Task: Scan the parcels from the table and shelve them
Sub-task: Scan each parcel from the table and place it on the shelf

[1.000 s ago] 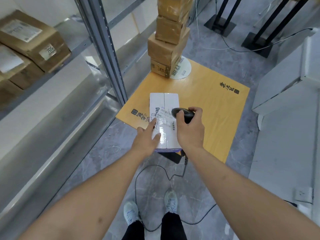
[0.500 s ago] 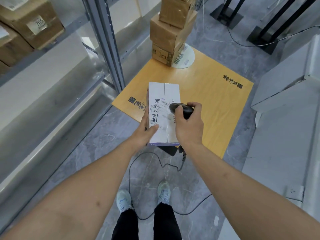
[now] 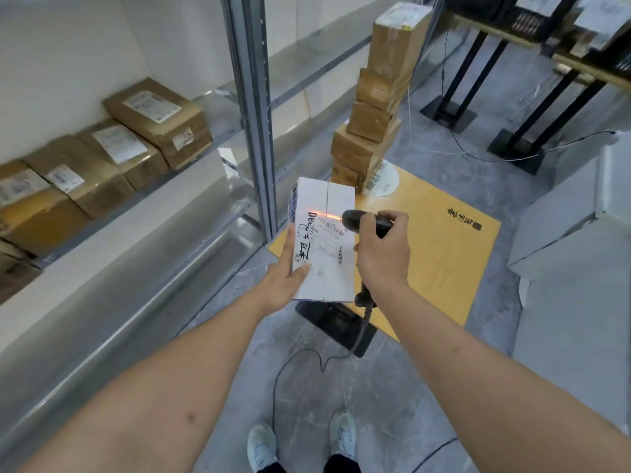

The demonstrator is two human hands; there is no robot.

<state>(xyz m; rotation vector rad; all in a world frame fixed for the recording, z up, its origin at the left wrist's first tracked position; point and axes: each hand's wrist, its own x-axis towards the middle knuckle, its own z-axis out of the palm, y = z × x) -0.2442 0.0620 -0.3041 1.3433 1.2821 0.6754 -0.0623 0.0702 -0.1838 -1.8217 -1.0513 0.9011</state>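
Note:
My left hand (image 3: pixel 285 279) holds a white parcel (image 3: pixel 324 213) lifted above the near left corner of the low wooden table (image 3: pixel 440 254), thumb on its labelled top face. My right hand (image 3: pixel 382 257) grips a black handheld scanner (image 3: pixel 367 220) just right of the parcel. An orange-red scan line falls across the label's top edge. A tall stack of brown cardboard parcels (image 3: pixel 375 107) stands at the table's far left corner.
A grey metal shelf rack (image 3: pixel 252 107) stands on my left; several brown parcels (image 3: pixel 112 155) lie on its upper shelf. The scanner's cable (image 3: pixel 307 356) trails over the floor by a black stand base (image 3: pixel 338 322). Grey cabinets (image 3: pixel 573 233) stand at right, black frames behind.
The white parcel has come up off the table in my left hand. The scanner's orange line now lights the label. The view has tilted up toward the shelf.

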